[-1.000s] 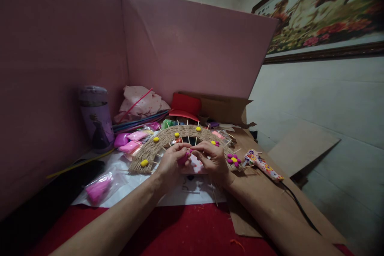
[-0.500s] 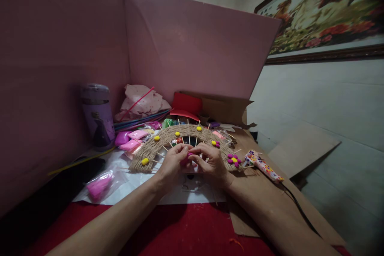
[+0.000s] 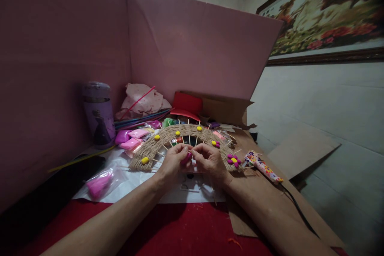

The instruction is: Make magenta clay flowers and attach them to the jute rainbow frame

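Observation:
My left hand (image 3: 176, 161) is closed round a lump of magenta modelling clay (image 3: 186, 157). Fingers of my right hand (image 3: 208, 162) are pinched together close beside that lump; whatever is between them is too small to make out. Behind both hands lies an arch wound with twine (image 3: 165, 135), with thin wooden sticks poking out along its edges. Several yellow clay dots (image 3: 157, 137) sit along it. At its right end is a flower (image 3: 234, 161) with magenta petals round a yellow centre, and the yellow dot above it (image 3: 213, 143) has magenta pieces at its side.
A patterned glue gun (image 3: 264, 167) with a black cable lies on cardboard (image 3: 244, 216) at the right. To the left are a bag of pink clay (image 3: 100, 184), more clay packets (image 3: 132, 143) and a purple tumbler (image 3: 99, 116). Pink panels (image 3: 195, 44) stand behind.
My right fingertips have drawn slightly away from the magenta lump and closed into a tighter pinch. My left hand stays almost in place.

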### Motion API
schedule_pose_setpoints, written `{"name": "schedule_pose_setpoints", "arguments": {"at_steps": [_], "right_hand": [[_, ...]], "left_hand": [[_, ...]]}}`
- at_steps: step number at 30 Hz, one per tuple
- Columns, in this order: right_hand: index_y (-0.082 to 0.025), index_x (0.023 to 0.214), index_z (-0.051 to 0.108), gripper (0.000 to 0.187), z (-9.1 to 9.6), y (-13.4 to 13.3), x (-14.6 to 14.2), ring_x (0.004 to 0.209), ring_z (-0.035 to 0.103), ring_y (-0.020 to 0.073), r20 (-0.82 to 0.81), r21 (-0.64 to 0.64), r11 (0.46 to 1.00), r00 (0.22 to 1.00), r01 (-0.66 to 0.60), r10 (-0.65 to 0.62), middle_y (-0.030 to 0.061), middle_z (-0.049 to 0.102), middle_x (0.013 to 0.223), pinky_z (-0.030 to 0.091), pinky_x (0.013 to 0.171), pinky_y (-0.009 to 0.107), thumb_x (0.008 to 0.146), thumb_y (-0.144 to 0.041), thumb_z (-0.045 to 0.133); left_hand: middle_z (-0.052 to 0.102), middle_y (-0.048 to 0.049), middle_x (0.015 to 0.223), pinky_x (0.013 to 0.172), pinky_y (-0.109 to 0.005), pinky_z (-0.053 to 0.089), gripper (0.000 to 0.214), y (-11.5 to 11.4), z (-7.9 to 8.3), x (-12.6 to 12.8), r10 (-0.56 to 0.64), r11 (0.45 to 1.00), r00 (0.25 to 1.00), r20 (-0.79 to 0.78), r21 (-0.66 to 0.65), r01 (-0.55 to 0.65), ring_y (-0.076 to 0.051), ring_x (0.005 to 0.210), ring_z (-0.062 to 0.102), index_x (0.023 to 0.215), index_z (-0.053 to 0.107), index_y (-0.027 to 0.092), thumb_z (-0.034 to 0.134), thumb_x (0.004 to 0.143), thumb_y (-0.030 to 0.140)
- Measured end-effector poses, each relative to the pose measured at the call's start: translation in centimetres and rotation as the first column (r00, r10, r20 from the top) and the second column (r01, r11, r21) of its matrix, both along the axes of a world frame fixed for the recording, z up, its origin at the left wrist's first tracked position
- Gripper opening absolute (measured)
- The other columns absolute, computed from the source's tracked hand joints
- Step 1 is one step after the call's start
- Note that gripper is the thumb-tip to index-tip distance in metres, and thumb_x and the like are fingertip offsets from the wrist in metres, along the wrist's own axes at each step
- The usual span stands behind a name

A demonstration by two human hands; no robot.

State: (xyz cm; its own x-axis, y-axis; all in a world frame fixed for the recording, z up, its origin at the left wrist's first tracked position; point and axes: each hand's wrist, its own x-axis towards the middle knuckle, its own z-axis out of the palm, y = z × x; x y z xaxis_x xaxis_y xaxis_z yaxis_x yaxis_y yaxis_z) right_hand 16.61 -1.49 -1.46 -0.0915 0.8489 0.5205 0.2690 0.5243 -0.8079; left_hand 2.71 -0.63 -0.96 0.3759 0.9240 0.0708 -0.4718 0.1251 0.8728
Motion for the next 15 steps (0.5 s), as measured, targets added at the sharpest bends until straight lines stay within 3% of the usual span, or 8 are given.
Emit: {"name": "schedule_pose_setpoints", "arguments": {"at_steps": [5,15], "right_hand": [[-0.016,0.070,0.059,0.020,0.51,0.32,0.21,0.042,0.042,0.0064,-0.290,-0.074,0.997,0.957,-0.001,-0.021,-0.0051,0.051,0.051,0.034,0.041,0.019,0.077,-0.035,0.063],[-0.016,0.075,0.067,0.019,0.42,0.49,-0.07,0.045,0.040,0.0071,-0.293,-0.053,0.998,0.956,-0.022,0.006,-0.0037,0.051,0.052,0.033,0.041,0.020,0.073,-0.035,0.067]], "left_hand": [[0.050,0.0026,0.054,0.041,-0.017,0.032,0.021,-0.01,0.18,-0.16,0.044,0.999,0.999,-0.026,-0.019,-0.045,-0.006,0.042,0.043,0.081,0.057,0.013,0.063,0.072,0.030],[0.048,0.0033,0.053,0.040,-0.015,0.027,0.028,0.01,0.10,-0.11,0.009,0.999,1.000,-0.015,-0.039,-0.009,-0.004,0.042,0.038,0.073,0.061,0.011,0.068,0.069,0.038]]}}
